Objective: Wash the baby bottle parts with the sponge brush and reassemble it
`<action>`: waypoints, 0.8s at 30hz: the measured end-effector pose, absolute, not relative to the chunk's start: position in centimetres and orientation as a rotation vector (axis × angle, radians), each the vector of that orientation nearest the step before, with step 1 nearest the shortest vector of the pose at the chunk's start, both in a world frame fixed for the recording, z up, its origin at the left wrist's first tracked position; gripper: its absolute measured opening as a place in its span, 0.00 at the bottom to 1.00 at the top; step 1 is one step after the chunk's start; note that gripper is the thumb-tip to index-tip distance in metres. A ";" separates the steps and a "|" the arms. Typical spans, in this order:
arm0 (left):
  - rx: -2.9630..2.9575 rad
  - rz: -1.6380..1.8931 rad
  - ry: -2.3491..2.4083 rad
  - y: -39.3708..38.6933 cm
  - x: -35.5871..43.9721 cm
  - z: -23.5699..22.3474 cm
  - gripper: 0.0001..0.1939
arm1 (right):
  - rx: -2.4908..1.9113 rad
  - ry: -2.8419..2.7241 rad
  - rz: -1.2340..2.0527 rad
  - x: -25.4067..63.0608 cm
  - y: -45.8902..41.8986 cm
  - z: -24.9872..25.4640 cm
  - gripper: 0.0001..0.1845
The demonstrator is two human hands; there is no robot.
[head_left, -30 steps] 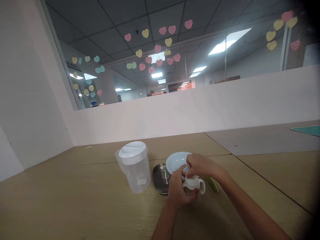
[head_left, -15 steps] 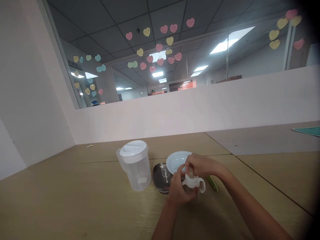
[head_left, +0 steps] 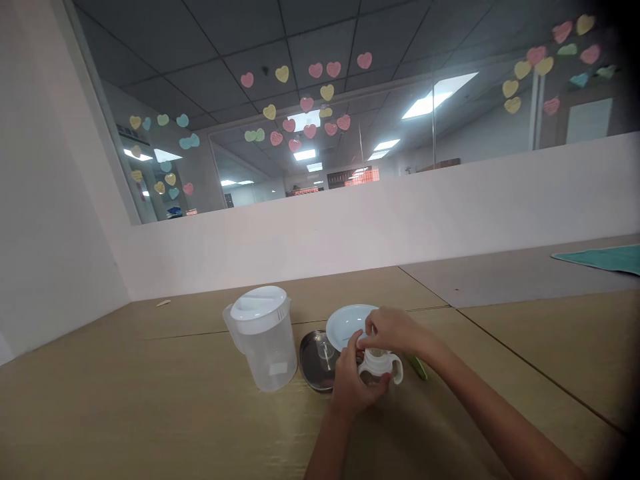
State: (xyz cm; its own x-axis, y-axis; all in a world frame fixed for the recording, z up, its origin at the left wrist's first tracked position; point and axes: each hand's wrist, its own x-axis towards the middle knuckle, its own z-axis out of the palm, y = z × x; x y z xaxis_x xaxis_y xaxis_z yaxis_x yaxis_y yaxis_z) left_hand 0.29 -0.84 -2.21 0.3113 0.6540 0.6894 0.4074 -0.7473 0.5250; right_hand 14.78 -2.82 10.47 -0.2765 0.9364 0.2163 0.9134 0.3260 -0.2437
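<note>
The fingers (head_left: 383, 383) of the left hand (head_left: 351, 381) are wrapped around a white two-handled cup (head_left: 379, 363); those of the right hand (head_left: 396, 331) are bent over its top, and whether anything is gripped there cannot be told. The cup is held farther from the table's (head_left: 200, 400) far edge than the dish (head_left: 345, 325), and a jug (head_left: 273, 353) is set nearer the far left corner.

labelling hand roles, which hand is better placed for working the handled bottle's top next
Likely the right hand: it's above the handled bottle, whose side the left hand holds.
</note>
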 end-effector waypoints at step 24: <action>2.745 1.427 0.833 -1.4 -0.1 -1.5 0.36 | -1.132 -1.465 0.400 14.2 -3.9 -2.9 0.20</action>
State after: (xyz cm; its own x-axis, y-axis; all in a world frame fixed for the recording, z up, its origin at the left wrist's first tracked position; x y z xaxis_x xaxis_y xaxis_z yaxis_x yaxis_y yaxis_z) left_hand -0.13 -1.42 -1.53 0.4686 0.4174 0.7785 0.4727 -0.8630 0.1782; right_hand 14.15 -3.88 -2.86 0.1533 0.8093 0.5670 0.4090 0.4704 -0.7820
